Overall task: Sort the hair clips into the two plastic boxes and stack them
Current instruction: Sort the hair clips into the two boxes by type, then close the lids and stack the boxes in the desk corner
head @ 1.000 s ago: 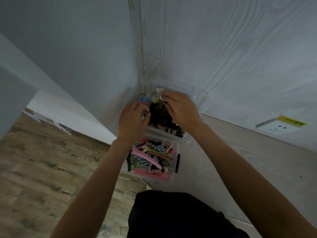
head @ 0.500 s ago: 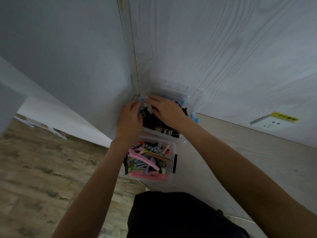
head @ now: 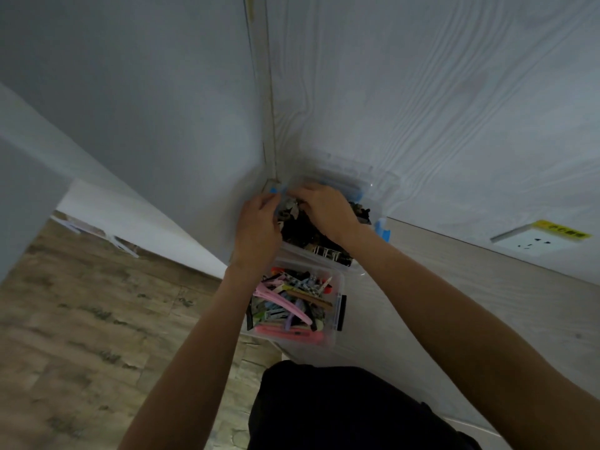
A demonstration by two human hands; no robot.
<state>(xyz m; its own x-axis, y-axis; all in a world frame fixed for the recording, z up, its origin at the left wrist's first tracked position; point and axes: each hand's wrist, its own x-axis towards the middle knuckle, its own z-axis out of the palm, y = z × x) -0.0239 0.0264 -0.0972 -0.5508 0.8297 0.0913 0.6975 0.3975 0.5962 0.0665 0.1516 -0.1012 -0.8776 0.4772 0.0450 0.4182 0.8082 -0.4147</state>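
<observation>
Pale wood-grain table in a wall corner, two clear boxes of hair clips.
Both hands reach into the far box (head: 373, 209) of dark clips (head: 302, 228): left hand (head: 258, 227) and right hand (head: 326, 209) curl onto the pile, grip unclear. Colourful clips (head: 289, 303) fill the near box (head: 337, 306).

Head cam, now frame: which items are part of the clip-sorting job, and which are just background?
Job:
- far box, dark clips inside
- near box, colourful clips inside
- left hand and right hand, both at the far box

Background:
- wall socket with yellow label
- wood-look floor
- white tabletop
</observation>
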